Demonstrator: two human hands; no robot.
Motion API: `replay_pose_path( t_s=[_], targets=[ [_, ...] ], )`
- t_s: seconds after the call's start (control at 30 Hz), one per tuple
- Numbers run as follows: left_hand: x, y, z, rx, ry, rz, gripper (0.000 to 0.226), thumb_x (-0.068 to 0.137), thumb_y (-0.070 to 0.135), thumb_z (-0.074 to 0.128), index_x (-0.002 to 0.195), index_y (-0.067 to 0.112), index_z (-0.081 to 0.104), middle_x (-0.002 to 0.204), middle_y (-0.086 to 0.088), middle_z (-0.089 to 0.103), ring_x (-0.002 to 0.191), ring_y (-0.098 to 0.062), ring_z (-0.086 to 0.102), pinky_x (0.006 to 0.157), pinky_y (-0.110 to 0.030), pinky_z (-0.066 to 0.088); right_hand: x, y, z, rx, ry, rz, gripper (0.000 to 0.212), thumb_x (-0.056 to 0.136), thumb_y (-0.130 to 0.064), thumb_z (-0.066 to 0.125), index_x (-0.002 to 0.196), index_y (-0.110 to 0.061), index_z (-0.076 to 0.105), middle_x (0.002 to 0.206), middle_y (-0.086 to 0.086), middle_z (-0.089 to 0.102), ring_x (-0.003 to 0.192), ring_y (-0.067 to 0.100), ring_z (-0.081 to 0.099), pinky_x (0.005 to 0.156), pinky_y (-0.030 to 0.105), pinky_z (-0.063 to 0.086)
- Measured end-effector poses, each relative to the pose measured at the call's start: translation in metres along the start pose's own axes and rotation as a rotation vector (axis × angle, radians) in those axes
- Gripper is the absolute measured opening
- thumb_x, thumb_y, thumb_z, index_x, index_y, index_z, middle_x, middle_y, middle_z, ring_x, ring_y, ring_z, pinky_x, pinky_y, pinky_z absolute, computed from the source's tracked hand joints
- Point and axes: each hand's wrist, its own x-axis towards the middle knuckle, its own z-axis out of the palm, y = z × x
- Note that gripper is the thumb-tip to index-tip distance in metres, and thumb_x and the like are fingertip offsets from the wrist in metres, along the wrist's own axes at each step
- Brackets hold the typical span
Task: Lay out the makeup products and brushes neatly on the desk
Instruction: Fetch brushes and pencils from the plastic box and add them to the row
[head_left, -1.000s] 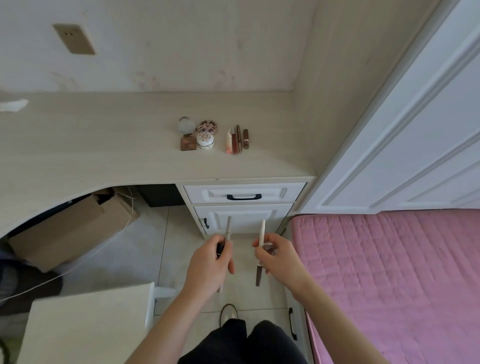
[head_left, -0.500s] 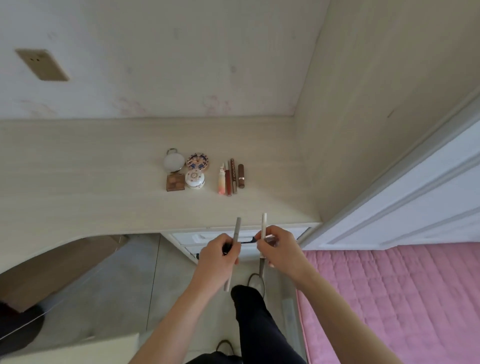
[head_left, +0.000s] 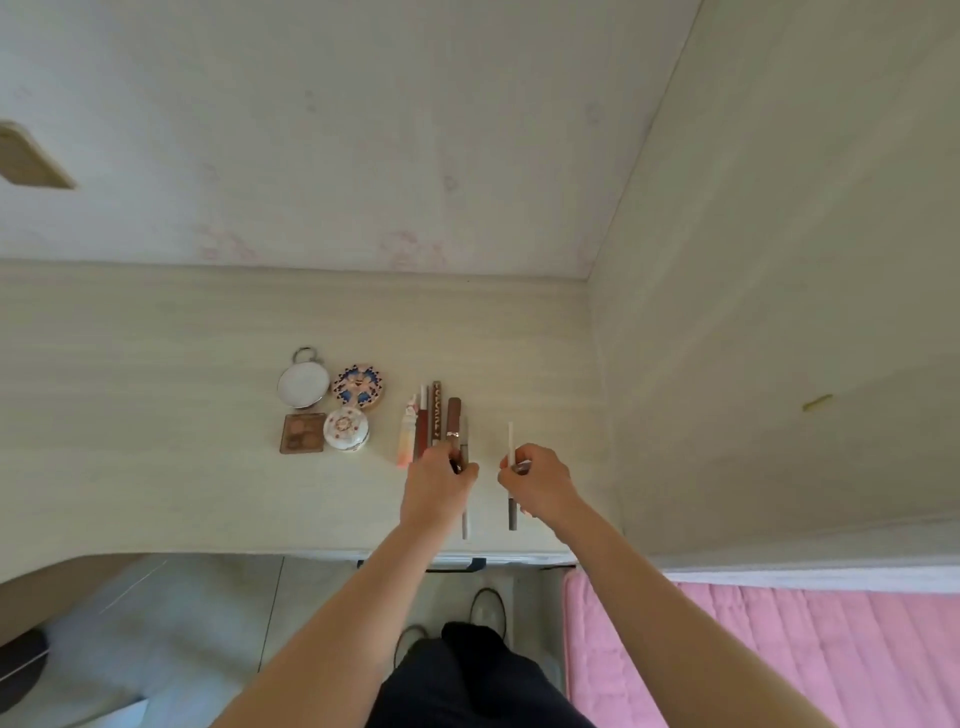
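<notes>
Hands over the desk (head_left: 156, 415), both of them busy. The left hand (head_left: 436, 486) curls round a slim grey brush (head_left: 465, 512), whose pale lower end pokes out below the palm while its upper part runs up just beside the row of sticks; the fingers hide the middle of it, and something dark at the fingertips is too small to name. The right hand (head_left: 537, 480) pinches a second brush (head_left: 511, 467), white at the top, brown at the bottom, upright in the picture and well apart from the first (whether either one touches the desktop, I cannot tell). Left of the hands lies the row: a pink tube (head_left: 407, 436), a red-brown stick (head_left: 422, 426), a patterned brown pencil (head_left: 437, 410) and a brown lip gloss (head_left: 453, 418), their near ends partly covered by the left hand. Further left sit a round mirror (head_left: 303, 383), a blue-patterned compact (head_left: 358, 384), a white round box (head_left: 346, 428) and a square palette (head_left: 303, 432). Pink bedding (head_left: 779, 654) is cut off at the lower right corner.
</notes>
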Motion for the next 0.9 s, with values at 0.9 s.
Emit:
replay_pose_path(
  t_s=[0.9],
  targets=[
    [0.088, 0.009, 0.004, 0.435, -0.101, 0.064, 0.015, 0.09, 0.024, 0.052, 0.094, 0.01, 0.053, 0.091, -0.009, 0.063, 0.087, -0.031, 0.061, 0.067, -0.037, 0.049, 0.068, -0.021, 0.001, 0.086, -0.098, 0.172, 0.025, 0.087, -0.019, 0.059, 0.111, -0.012, 0.056, 0.104, 0.007, 0.063, 0.075, 0.021, 0.061, 0.063, 0.03, 0.054]
  ],
)
